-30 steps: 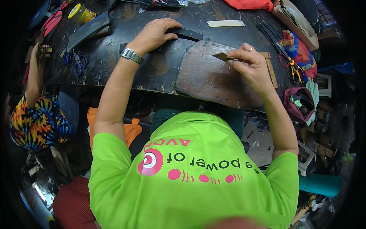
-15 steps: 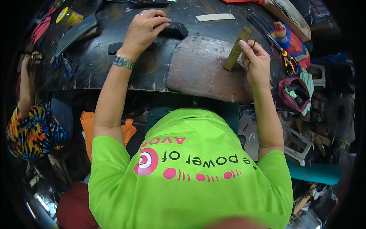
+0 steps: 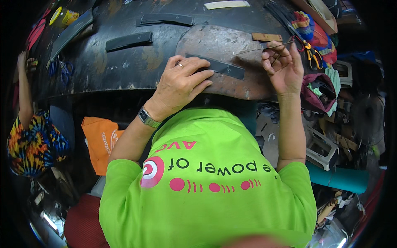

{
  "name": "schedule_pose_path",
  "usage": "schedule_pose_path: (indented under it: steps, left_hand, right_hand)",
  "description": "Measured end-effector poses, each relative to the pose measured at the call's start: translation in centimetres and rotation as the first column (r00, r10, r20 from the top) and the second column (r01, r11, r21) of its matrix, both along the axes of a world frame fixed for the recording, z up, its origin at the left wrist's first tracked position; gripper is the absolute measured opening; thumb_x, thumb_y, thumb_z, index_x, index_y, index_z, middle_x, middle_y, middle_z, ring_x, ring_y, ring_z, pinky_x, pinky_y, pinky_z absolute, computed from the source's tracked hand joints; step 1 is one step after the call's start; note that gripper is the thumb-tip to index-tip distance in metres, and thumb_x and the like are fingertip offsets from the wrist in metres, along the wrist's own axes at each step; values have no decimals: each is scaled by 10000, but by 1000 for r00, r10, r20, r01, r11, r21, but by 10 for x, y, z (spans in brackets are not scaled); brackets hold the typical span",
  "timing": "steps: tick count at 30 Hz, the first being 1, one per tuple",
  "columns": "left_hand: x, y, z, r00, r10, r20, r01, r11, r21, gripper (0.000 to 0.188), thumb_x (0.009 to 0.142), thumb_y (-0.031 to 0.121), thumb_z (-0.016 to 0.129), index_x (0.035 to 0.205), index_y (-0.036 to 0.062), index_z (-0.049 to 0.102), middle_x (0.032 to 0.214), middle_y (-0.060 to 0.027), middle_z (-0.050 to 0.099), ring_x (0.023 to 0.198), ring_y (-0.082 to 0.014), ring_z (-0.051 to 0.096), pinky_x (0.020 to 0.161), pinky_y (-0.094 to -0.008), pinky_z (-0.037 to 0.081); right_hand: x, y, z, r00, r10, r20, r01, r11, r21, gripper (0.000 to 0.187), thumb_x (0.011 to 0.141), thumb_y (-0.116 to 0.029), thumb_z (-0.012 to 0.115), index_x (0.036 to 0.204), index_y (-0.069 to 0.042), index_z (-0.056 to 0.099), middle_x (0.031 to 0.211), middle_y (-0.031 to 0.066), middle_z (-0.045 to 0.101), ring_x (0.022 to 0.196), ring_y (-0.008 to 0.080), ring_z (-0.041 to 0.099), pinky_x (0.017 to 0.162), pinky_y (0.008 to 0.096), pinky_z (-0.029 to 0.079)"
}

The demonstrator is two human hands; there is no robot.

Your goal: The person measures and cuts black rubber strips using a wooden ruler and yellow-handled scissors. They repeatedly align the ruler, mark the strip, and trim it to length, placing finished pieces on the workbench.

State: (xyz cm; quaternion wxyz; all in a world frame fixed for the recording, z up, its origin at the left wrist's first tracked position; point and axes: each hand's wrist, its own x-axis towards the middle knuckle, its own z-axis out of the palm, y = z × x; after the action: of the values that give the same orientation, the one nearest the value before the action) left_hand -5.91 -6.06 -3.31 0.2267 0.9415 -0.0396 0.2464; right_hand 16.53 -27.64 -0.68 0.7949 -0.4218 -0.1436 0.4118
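A flat black strip (image 3: 225,69) lies on the worn brown board (image 3: 206,37) in front of me. My left hand (image 3: 185,79) rests over the strip's left end, fingers stretched out and slightly apart. Above the board's right side, my right hand (image 3: 284,68) grips a thin metal rod (image 3: 250,51), which points left over the strip. Just beyond that hand a short yellowish-brown flat bar (image 3: 266,37) lies at the board's far right edge. Two stacks of black strips, a nearer one (image 3: 129,41) and a farther one (image 3: 165,19), sit on the dark table to the left.
Orange-handled scissors (image 3: 313,56) and a maroon pouch (image 3: 320,95) are at the right. A pale strip (image 3: 226,4) lies at the back. Blue-handled scissors (image 3: 66,72) and a yellow-lidded jar (image 3: 63,16) stand left, near another person's arm (image 3: 25,91).
My left hand has come from the stacks at the far left to the board, where a black strip now lies. My right hand has let go of the flat bar and now extends the rod.
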Motion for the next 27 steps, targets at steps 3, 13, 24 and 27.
schedule_pose_path:
  steps: [3, 13, 24, 27]
  left_hand:
    - [-16, -1, 0, 993, 119, 7, -118, 993, -30, 264, 853, 188, 789, 1100, 100, 757, 1174, -49, 680, 1123, -235, 622, 1007, -424, 410]
    - [-34, -3, -5, 952, 305, -29, -306, 952, -29, 326, 865, 239, 779, 1170, 133, 740, 1226, -18, 665, 1188, -241, 581, 1006, -447, 360]
    - [-34, -4, -8, 955, 294, -46, -297, 952, -68, 379, 866, 214, 768, 1230, 123, 711, 1273, -18, 664, 1211, -245, 559, 1025, -452, 372]
    - [-33, -5, -8, 955, 294, -40, -297, 952, -76, 412, 868, 215, 764, 1265, 133, 693, 1269, -16, 654, 1211, -250, 551, 1021, -449, 374]
  right_hand:
    - [-8, 1, 8, 999, 45, 23, -44, 998, -36, 595, 1071, -503, 416, 1157, 27, 670, 947, 190, 715, 760, 236, 686, 670, 279, 536]
    - [-47, 47, 7, 707, 426, 564, -55, 829, -556, 328, 959, -9, 656, 1287, -15, 644, 986, 35, 702, 854, 65, 620, 792, 219, 504]
    - [-62, 70, 1, 292, 439, 850, 196, 842, -503, 204, 918, -54, 697, 1117, -10, 706, 1008, 166, 745, 934, 306, 721, 826, 373, 557]
    - [-65, 70, -4, 232, 416, 879, 238, 852, -466, 190, 905, -62, 697, 1092, -32, 711, 998, 181, 735, 919, 373, 717, 797, 413, 565]
